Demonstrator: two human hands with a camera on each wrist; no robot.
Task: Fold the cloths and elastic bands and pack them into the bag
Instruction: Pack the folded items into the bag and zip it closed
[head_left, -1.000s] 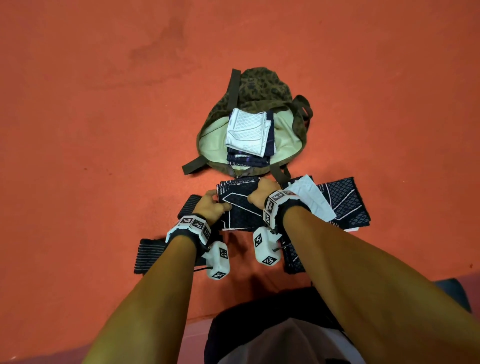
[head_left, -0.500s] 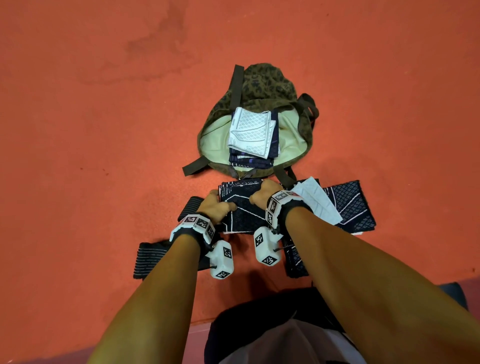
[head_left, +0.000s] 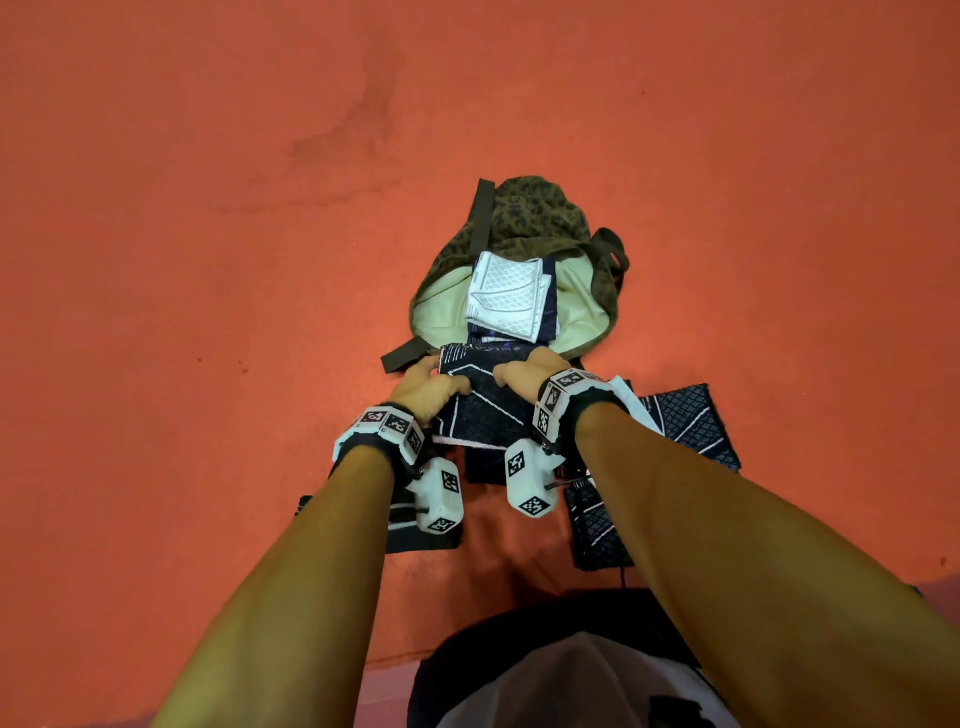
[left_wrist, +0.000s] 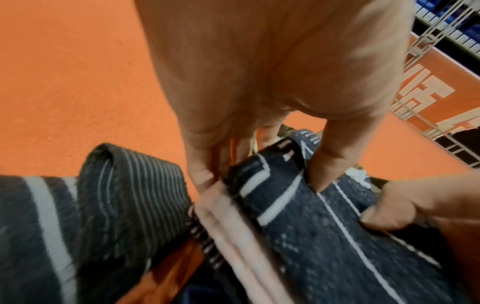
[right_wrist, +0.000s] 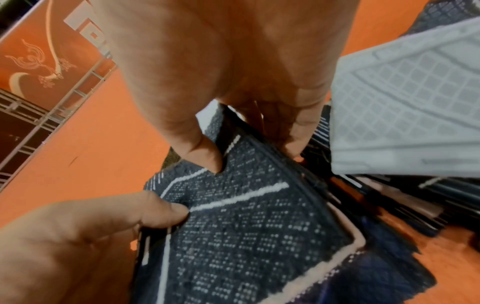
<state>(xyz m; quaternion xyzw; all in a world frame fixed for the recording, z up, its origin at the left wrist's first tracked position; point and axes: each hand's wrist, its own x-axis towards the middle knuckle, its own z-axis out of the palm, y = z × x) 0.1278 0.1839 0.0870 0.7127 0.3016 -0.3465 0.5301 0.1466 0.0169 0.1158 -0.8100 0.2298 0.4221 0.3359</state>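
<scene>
Your left hand (head_left: 434, 387) and right hand (head_left: 524, 371) each pinch the folded dark cloth (head_left: 480, 410) with curled fingers, just before the open bag (head_left: 597, 260).

folded cloths (head_left: 506, 296) in bag (head_left: 540, 218), bands (left_wrist: 124, 197) left

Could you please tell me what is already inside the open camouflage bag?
Inside the bag lies a folded white cloth on top of a folded dark cloth. Anything beneath them is covered.
</scene>
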